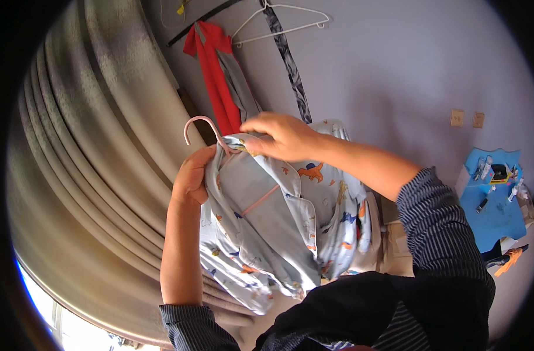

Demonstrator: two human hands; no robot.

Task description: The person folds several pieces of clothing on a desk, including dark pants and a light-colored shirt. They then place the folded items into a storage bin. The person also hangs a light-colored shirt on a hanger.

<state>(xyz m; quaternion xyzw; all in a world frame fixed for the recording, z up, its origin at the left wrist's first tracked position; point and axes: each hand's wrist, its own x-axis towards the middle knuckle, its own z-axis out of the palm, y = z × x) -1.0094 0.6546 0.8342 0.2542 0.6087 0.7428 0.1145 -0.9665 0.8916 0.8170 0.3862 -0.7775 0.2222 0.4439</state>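
Observation:
A light grey-blue pajama shirt [308, 210] with an animal print hangs on a pink hanger [204, 119] in front of me, its front open. My left hand [194, 175] grips the left side of the collar, just below the hanger's hook. At the other side of the collar is my right hand [280, 136], with thumb and fingers around the collar's edge; its fingertips are slightly blurred. Part of the hanger's pink bar shows inside the shirt.
A long curtain [96, 153] fills the left side. Behind the shirt, a red and grey garment [216, 74] and a white hanger [284, 31] hang near the wall. A blue table [492, 215] with small items stands at the right, below two wall sockets [456, 118].

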